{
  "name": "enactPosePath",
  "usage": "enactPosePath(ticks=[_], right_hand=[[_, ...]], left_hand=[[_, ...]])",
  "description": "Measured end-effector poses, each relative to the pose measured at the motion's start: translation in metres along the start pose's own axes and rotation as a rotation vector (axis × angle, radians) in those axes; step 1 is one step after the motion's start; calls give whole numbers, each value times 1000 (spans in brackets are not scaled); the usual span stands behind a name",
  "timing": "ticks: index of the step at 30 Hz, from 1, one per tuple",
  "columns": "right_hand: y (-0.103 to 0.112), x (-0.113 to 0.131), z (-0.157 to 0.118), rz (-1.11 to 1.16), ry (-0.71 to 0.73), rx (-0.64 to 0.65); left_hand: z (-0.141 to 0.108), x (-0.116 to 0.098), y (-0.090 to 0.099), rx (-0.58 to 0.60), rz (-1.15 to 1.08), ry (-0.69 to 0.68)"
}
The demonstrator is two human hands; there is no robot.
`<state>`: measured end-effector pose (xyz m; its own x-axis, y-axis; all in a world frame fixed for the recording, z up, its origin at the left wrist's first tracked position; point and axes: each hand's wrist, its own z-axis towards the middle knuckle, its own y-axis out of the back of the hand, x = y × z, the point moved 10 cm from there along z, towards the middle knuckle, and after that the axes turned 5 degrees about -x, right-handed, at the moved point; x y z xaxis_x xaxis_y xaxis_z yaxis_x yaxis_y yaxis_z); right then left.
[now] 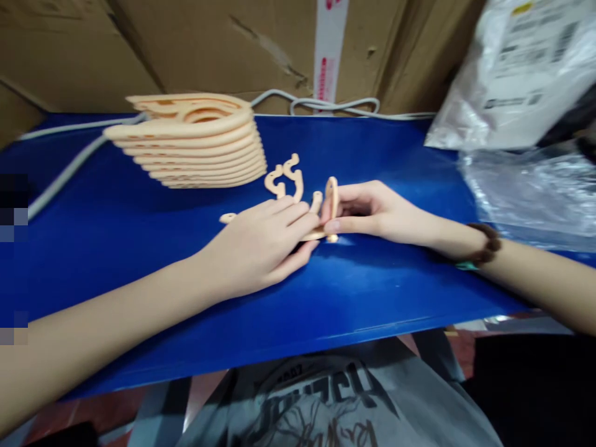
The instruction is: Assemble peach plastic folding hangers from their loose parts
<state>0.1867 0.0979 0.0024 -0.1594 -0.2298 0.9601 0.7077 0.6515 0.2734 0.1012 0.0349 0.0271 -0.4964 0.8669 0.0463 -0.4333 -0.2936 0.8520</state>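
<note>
My left hand (267, 245) lies palm down over a flat pale wooden piece (313, 234), its fingers wrapped over the piece's top and the thumb along its near edge. My right hand (363, 211) pinches a small oval wooden piece (332, 195) that stands upright at the right end of the flat piece. A small pale bit (332, 238) shows just below the right fingertips. Beyond the hands, small curved wooden pieces (292, 169) lie on the blue surface. Another pale end (228, 218) sticks out left of my left hand, which hides the rest.
A tall stack of pale wooden shapes (195, 146) stands at the back left of the blue table (363, 298). White cable (335, 104) runs along the cardboard (261, 49) behind. Plastic bags (507, 93) sit at the right.
</note>
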Motion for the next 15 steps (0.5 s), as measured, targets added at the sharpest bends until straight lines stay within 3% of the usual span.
enactPosePath(ticks=[5, 9, 15], right_hand=[[0, -6, -1, 130, -16, 8], [6, -5, 0, 241, -32, -52], [14, -5, 1, 319, -32, -124]], left_hand=[[-1, -1, -2, -8, -1, -1], [-2, 6, -3, 3, -33, 94], [-3, 9, 8, -80, 73, 167]])
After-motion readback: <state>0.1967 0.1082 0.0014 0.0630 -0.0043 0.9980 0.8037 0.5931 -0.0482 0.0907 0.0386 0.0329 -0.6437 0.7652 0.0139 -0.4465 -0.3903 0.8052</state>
